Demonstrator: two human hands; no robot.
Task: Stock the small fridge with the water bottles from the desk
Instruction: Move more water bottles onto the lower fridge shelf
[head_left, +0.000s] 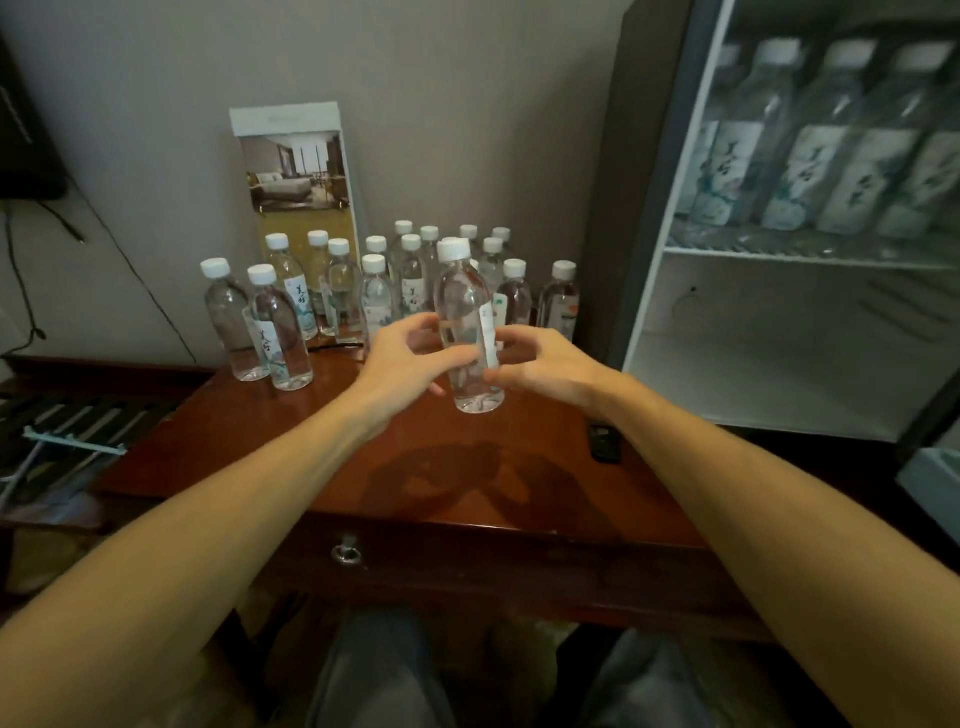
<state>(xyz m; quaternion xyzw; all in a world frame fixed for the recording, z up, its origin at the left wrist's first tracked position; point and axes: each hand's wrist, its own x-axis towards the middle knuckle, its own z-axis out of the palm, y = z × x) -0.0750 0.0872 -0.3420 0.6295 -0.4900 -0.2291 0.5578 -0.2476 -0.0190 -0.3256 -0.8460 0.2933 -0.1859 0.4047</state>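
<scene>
A clear water bottle (464, 301) with a white cap stands upright between my two hands over the middle of the brown desk (270, 452). My left hand (402, 361) curls round its left side, thumb across the front. My right hand (550, 366) grips its right side at the label. I cannot tell whether its base touches the desk. Several more bottles (376, 299) stand in a cluster behind it at the desk's back. To the right, the small fridge (670, 218) is open, with several bottles (810, 156) on its upper shelf.
A printed brochure card (298, 166) leans against the wall behind the bottles. A small black object (605, 442) lies on the desk near my right forearm. Cables (130, 260) hang down the wall at left, above a slatted rack (78, 421). The fridge's lower compartment (769, 364) holds no bottles.
</scene>
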